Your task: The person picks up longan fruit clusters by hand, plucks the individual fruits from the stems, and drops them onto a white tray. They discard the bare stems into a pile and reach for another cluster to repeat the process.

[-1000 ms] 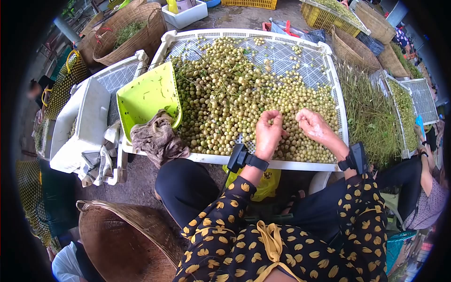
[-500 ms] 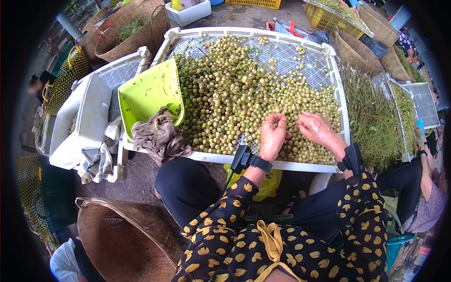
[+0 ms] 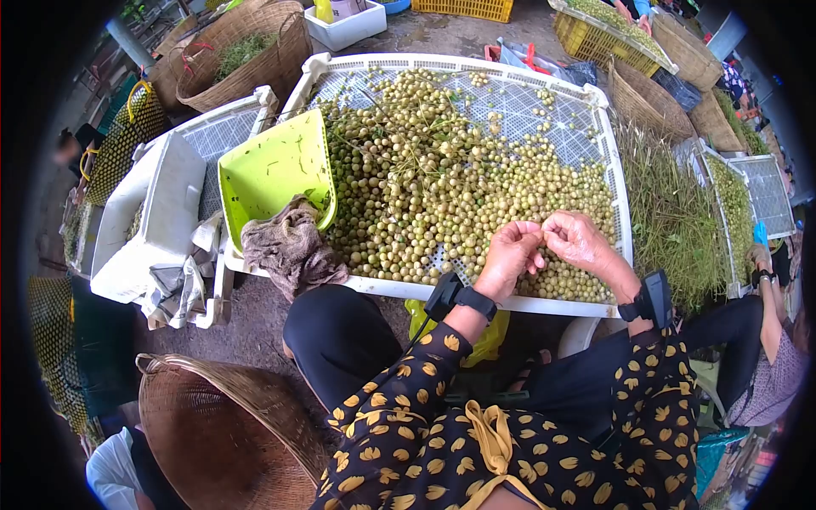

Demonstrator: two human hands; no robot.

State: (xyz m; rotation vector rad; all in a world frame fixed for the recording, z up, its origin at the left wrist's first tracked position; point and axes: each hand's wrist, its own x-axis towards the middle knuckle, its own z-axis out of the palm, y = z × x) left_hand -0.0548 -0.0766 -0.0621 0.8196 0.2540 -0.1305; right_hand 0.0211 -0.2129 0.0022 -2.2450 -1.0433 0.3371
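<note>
Both hands meet fingertip to fingertip over the right front of a white mesh tray (image 3: pixel 459 60). My left hand (image 3: pixel 510 255) is closed in a pinch with its fingers curled. Against its fingertips, my right hand (image 3: pixel 580 241) is pinching too. Whatever lies between the fingers is too small to make out. Beneath them, small round yellow-green fruits (image 3: pixel 399 200) cover much of the tray, with thin stems tangled among them toward the middle. A bright green dustpan-like scoop (image 3: pixel 276 170) rests on the tray's left side, with a crumpled brown cloth (image 3: pixel 291 248) at its lip.
A woven basket (image 3: pixel 229 425) stands at the lower left. White foam boxes (image 3: pixel 140 229) sit left of the tray. Cut green stalks (image 3: pixel 667 212) are heaped to the right. Another person's hand (image 3: pixel 759 253) is at the far right by a second fruit tray (image 3: pixel 729 200).
My hands, apart half a second ago, have come together at the fingertips. The left moved right and slightly down; the right shifted slightly down.
</note>
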